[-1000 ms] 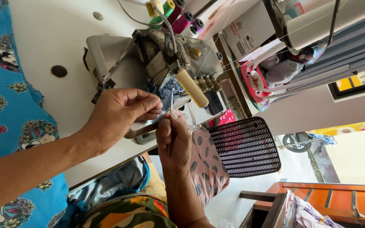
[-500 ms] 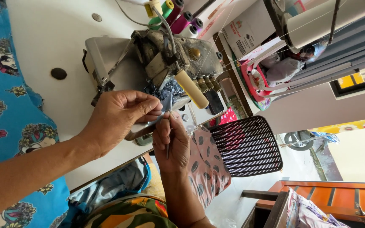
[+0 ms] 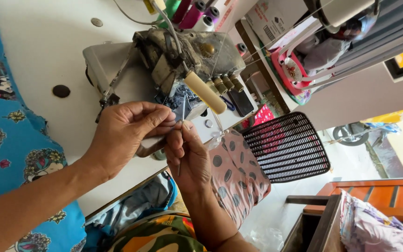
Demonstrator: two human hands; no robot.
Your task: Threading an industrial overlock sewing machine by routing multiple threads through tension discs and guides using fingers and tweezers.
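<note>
- Over the last 1 second very little has shifted. Both hands stay in the same spot in front of the worn grey overlock sewing machine [image 3: 164, 51], with only small adjustments of the fingertips.
- The left hand [image 3: 127, 135] is closed narrow, thumb and forefinger pinched together at the tip of the thin metal tool [image 3: 183, 109]. Whether a thread sits in that pinch is too fine to tell.
- The right hand [image 3: 190, 154] grips the tool between thumb and fingers, the other fingers curled. The tool stands roughly upright in the picture, its tip just below the machine's needle area.
- The steady pose suggests fine work at the tool tip that is not yet finished.
- The machine sits on a white table [image 3: 38, 51], with a blue patterned cloth [image 3: 1, 140] lying at the table's left edge.
- Pink and green thread cones [image 3: 192, 11] stand behind the machine. Pink fabric with dark spots [image 3: 234, 172] hangs under the right wrist, near a black mesh chair back [image 3: 288, 147].
</note>
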